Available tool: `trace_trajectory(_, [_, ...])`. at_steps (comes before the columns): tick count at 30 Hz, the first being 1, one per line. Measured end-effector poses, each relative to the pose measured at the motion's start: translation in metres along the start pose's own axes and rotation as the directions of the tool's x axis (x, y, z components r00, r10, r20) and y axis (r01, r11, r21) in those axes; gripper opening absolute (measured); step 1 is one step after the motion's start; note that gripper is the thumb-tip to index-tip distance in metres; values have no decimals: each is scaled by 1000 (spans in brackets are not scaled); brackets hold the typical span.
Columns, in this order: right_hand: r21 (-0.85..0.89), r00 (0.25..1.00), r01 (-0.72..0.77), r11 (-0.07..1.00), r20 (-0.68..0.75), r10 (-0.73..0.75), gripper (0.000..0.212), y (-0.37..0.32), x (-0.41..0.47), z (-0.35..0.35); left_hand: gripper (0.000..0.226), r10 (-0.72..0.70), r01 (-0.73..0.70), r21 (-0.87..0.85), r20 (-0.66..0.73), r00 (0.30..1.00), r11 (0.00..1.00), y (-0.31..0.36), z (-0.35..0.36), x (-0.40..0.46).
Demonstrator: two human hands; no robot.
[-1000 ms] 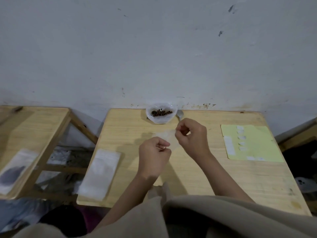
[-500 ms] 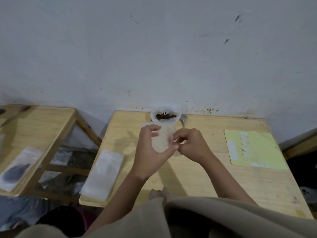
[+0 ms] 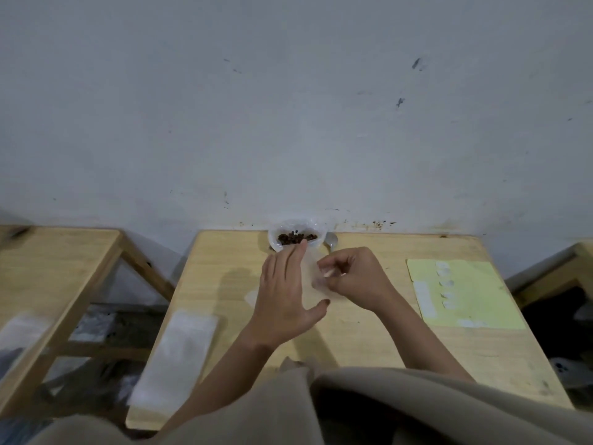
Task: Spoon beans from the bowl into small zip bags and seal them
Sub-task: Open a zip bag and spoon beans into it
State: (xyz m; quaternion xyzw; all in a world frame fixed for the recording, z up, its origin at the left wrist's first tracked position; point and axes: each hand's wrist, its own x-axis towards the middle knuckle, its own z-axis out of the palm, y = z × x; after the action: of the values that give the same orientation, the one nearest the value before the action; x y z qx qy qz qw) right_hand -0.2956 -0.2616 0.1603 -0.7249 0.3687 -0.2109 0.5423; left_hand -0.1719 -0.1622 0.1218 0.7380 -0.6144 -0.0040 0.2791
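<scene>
Bag-opening stage, I'd judge. Small zip bag held above the bench, empty (as far as visible). Left hand fingers straight against it; right hand fingers pinching its edge. Idle spoon lies beside the bowl of beans. Filling and sealing remain.

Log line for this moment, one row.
left hand: flat against small zip bag | right hand: pinches it | spoon: beside bowl, untouched
</scene>
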Motion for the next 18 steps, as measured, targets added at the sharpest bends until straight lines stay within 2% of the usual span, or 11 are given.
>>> trace_trajectory(2, [0,998,-26,1000,-52,26,26,-4,4,-3,113,10,-10,-7,4,1000,1000,4,3,3])
trace_trajectory(5, [-50,997,-66,997,-33,64,23,-6,10,-8,128,9,-10,25,52,999,1000,10,11,8])
trace_trajectory(11, [-45,992,-128,991,14,128,23,-8,15,-27,115,38,-39,26,49,998,999,-2,20,19])
trace_trajectory(15, [7,983,-178,984,45,178,31,-10,19,-37,117,73,-78,49,98,993,996,-23,28,16])
trace_trajectory(18, [40,978,-200,979,73,197,25,-9,23,-45,117,81,-89,60,122,989,994,-42,29,15])
